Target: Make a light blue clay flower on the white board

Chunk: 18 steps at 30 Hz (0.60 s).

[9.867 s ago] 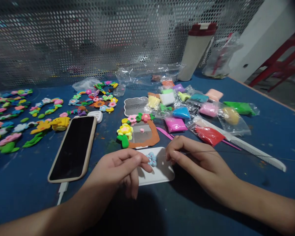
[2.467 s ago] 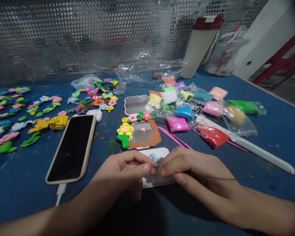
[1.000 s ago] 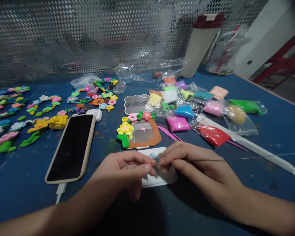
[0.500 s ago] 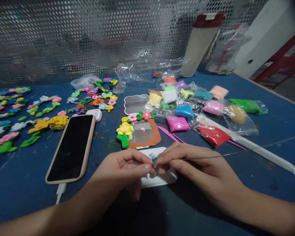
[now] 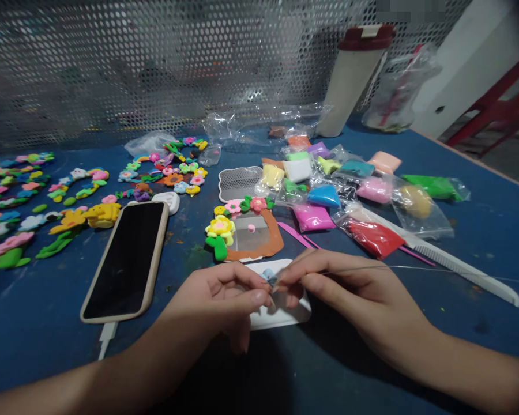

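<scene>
A small white plate (image 5: 285, 314) lies on the blue table in front of me, with a tiny light-blue clay flower (image 5: 268, 274) on it. My left hand (image 5: 218, 302) rests on the plate's left side, its fingertips pinched together right beside the flower. My right hand (image 5: 350, 294) is closed on a thin metal wire (image 5: 415, 268) that runs off to the right; the wire's tip meets the flower between the two hands. Most of the flower is hidden by my fingers.
A smartphone (image 5: 127, 259) on a cable lies to the left. A brown clay frame with flowers (image 5: 246, 230) sits just behind the plate. Bags of coloured clay (image 5: 328, 196), a white comb (image 5: 454, 265), pink tools (image 5: 296, 233), clay figures (image 5: 69, 222) and a red-lidded tumbler (image 5: 350, 80) surround them.
My right hand has shifted a little and the wire's free end has swung; both hands stay pinched at the flower over the plate.
</scene>
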{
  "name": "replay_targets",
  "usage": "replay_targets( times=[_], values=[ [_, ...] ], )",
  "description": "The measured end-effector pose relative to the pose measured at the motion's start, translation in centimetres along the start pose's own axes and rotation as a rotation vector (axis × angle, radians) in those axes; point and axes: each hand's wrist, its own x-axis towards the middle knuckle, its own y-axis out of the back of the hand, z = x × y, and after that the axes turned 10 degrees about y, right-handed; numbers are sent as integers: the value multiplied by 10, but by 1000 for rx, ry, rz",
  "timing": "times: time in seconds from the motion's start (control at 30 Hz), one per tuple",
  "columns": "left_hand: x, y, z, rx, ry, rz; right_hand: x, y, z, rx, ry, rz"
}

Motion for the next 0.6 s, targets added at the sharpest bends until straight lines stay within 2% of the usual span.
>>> replay_targets(
  times=[0.2, 0.43, 0.6],
  values=[
    [-1, -1, 0, -2, -11, -8, 1, -1, 0, -49, 1, 7],
    [-7, -7, 4, 10, 19, 77, 0, 0, -2, -82, 0, -6],
    [-7, -7, 5, 48, 40, 88, 1, -1, 0, -63, -11, -11]
  ],
)
